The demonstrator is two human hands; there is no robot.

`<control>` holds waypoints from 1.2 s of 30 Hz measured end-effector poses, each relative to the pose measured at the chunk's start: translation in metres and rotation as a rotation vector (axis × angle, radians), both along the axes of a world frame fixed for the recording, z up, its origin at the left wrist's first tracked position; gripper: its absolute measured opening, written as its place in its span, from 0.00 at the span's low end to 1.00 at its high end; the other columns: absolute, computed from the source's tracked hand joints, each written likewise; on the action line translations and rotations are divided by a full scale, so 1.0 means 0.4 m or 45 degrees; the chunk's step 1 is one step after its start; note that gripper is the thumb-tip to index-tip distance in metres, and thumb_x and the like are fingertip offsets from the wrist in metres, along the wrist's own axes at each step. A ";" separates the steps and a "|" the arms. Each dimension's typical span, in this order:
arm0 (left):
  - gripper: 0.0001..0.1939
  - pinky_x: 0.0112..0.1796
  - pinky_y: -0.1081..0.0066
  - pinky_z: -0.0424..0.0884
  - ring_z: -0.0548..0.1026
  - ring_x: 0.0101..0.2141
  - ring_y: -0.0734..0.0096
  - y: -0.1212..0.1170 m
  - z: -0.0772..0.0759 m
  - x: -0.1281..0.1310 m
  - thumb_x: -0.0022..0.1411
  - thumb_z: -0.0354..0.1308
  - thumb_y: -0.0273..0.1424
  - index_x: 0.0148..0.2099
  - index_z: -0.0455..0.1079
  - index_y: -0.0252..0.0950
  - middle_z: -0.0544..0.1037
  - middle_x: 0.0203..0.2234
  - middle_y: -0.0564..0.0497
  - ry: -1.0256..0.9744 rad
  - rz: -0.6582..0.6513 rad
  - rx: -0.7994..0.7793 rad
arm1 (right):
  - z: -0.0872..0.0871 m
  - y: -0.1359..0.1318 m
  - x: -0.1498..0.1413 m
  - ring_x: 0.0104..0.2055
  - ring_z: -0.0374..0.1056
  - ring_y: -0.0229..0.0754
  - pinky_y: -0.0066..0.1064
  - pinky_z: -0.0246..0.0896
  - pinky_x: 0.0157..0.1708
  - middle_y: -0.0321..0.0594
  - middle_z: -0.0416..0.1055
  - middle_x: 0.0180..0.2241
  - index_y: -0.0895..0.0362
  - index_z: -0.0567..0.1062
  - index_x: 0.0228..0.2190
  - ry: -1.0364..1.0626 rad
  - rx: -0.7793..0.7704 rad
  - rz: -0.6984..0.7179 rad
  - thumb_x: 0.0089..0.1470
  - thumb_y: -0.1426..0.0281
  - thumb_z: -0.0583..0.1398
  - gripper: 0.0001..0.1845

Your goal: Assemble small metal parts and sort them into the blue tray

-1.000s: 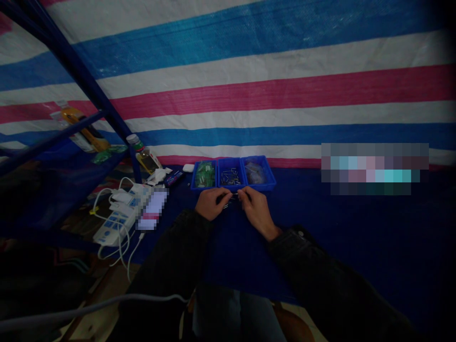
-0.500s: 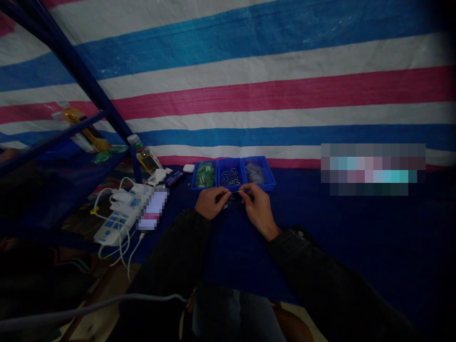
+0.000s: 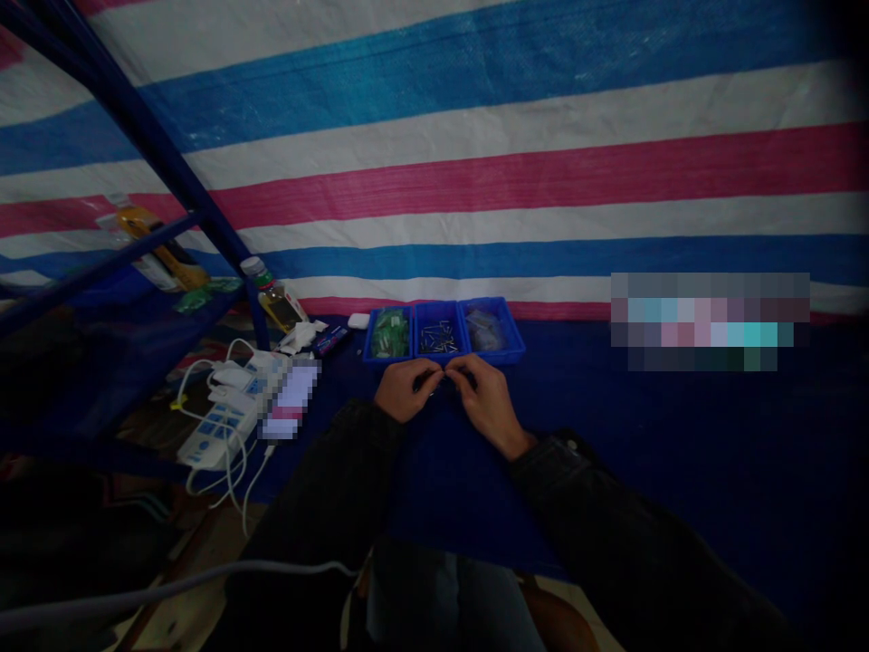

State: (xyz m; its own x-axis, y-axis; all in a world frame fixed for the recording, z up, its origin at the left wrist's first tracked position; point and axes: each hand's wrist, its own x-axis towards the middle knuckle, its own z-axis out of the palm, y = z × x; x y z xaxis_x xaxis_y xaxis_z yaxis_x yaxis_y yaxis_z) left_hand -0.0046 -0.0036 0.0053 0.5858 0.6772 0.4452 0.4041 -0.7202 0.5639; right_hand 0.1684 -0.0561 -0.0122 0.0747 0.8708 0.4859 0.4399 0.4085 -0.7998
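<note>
My left hand (image 3: 408, 390) is closed in a pinch, thumb against forefinger. My right hand (image 3: 487, 398) pinches too, its fingertips almost meeting the left ones. What sits between the fingertips is nearly all hidden; a thin metal rod showed there half a second ago. Just beyond my hands stand three joined blue bins. The left bin (image 3: 367, 355) holds green plastic packets, the middle bin (image 3: 426, 312) loose thin metal pieces, some apparently bent, and the right bin (image 3: 517, 337) clear plastic bags.
Left on the blue table (image 3: 468, 489) lie a white power strip (image 3: 210, 444) with cables, a phone (image 3: 291, 403), a dark blue packet (image 3: 330, 340) and a small white case (image 3: 358, 321). A bottle (image 3: 278, 299) stands by a blue frame post (image 3: 163, 154). A striped sheet (image 3: 516, 177) hangs behind.
My right fingertips drew back slightly, exposing a thin metal rod between the hands, then came in against the left fingertips again. My left hand barely moved.
</note>
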 end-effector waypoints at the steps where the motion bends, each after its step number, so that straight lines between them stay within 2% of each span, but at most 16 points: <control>1: 0.10 0.34 0.72 0.69 0.75 0.29 0.72 -0.001 -0.001 0.001 0.70 0.56 0.32 0.39 0.76 0.34 0.81 0.32 0.50 -0.010 -0.001 0.001 | -0.002 0.000 0.000 0.37 0.70 0.44 0.33 0.60 0.40 0.39 0.74 0.33 0.54 0.75 0.33 -0.002 -0.009 -0.001 0.64 0.69 0.57 0.08; 6: 0.10 0.34 0.73 0.69 0.75 0.29 0.73 -0.003 -0.004 0.003 0.70 0.56 0.33 0.40 0.76 0.34 0.81 0.32 0.50 -0.024 -0.013 0.013 | -0.017 0.007 0.001 0.32 0.67 0.42 0.32 0.56 0.34 0.37 0.72 0.29 0.54 0.72 0.30 -0.072 -0.097 -0.024 0.67 0.63 0.54 0.14; 10: 0.10 0.35 0.72 0.70 0.76 0.30 0.72 -0.002 -0.003 0.003 0.70 0.56 0.33 0.40 0.77 0.34 0.81 0.33 0.50 -0.022 -0.026 0.026 | -0.022 0.009 0.001 0.26 0.61 0.39 0.31 0.50 0.29 0.34 0.65 0.22 0.54 0.67 0.24 -0.128 -0.173 -0.085 0.68 0.59 0.53 0.21; 12: 0.10 0.36 0.72 0.70 0.77 0.31 0.72 -0.001 -0.002 0.002 0.70 0.57 0.33 0.40 0.77 0.35 0.82 0.33 0.49 -0.022 -0.013 0.050 | -0.019 0.008 0.001 0.25 0.60 0.39 0.31 0.49 0.28 0.33 0.64 0.22 0.54 0.67 0.23 -0.117 -0.163 -0.111 0.68 0.60 0.53 0.22; 18: 0.08 0.36 0.71 0.72 0.78 0.31 0.71 0.004 -0.002 -0.004 0.68 0.59 0.33 0.40 0.78 0.36 0.82 0.34 0.49 -0.045 0.122 0.083 | -0.008 0.005 0.003 0.33 0.68 0.41 0.32 0.58 0.35 0.36 0.73 0.31 0.55 0.74 0.32 0.006 -0.026 -0.088 0.63 0.69 0.57 0.08; 21: 0.07 0.35 0.71 0.71 0.78 0.30 0.71 0.009 -0.004 -0.009 0.68 0.60 0.33 0.39 0.78 0.36 0.82 0.33 0.50 -0.066 0.165 0.075 | -0.008 0.005 0.007 0.34 0.69 0.42 0.32 0.61 0.37 0.37 0.74 0.33 0.55 0.75 0.34 0.026 0.027 -0.106 0.62 0.72 0.57 0.06; 24: 0.07 0.34 0.72 0.71 0.77 0.29 0.72 0.015 -0.005 -0.015 0.67 0.60 0.33 0.39 0.78 0.36 0.82 0.32 0.51 -0.094 0.205 0.088 | -0.011 0.010 0.015 0.34 0.69 0.42 0.34 0.62 0.38 0.38 0.74 0.33 0.55 0.75 0.35 0.018 0.079 -0.192 0.62 0.72 0.57 0.06; 27: 0.09 0.34 0.71 0.71 0.77 0.28 0.71 0.021 -0.001 -0.023 0.68 0.60 0.35 0.39 0.77 0.36 0.82 0.30 0.51 -0.125 0.271 0.109 | -0.009 0.027 0.021 0.37 0.69 0.44 0.36 0.63 0.40 0.39 0.73 0.35 0.55 0.75 0.36 0.009 0.157 -0.356 0.63 0.70 0.57 0.06; 30: 0.10 0.33 0.71 0.72 0.77 0.28 0.71 0.026 0.002 -0.032 0.68 0.59 0.36 0.39 0.77 0.36 0.82 0.30 0.51 -0.137 0.313 0.132 | 0.002 0.058 0.024 0.43 0.67 0.47 0.41 0.62 0.46 0.41 0.74 0.38 0.54 0.77 0.37 -0.096 0.233 -0.569 0.64 0.66 0.57 0.08; 32: 0.10 0.33 0.71 0.71 0.77 0.28 0.71 0.027 0.002 -0.035 0.69 0.59 0.36 0.40 0.77 0.36 0.81 0.29 0.51 -0.129 0.322 0.138 | 0.010 0.075 0.024 0.48 0.65 0.51 0.47 0.59 0.49 0.44 0.74 0.44 0.53 0.78 0.43 -0.227 0.246 -0.679 0.65 0.63 0.58 0.11; 34: 0.10 0.33 0.72 0.71 0.77 0.27 0.71 0.027 0.000 -0.036 0.69 0.58 0.36 0.40 0.77 0.36 0.81 0.28 0.51 -0.118 0.327 0.136 | 0.015 0.080 0.024 0.51 0.63 0.54 0.49 0.59 0.49 0.46 0.73 0.49 0.52 0.76 0.50 -0.340 0.233 -0.702 0.65 0.62 0.58 0.15; 36: 0.11 0.32 0.72 0.70 0.77 0.26 0.71 0.027 -0.002 -0.036 0.69 0.58 0.37 0.40 0.77 0.36 0.80 0.27 0.52 -0.113 0.332 0.134 | 0.010 0.069 0.026 0.50 0.64 0.53 0.48 0.59 0.49 0.46 0.73 0.48 0.52 0.76 0.51 -0.398 0.233 -0.591 0.65 0.63 0.58 0.15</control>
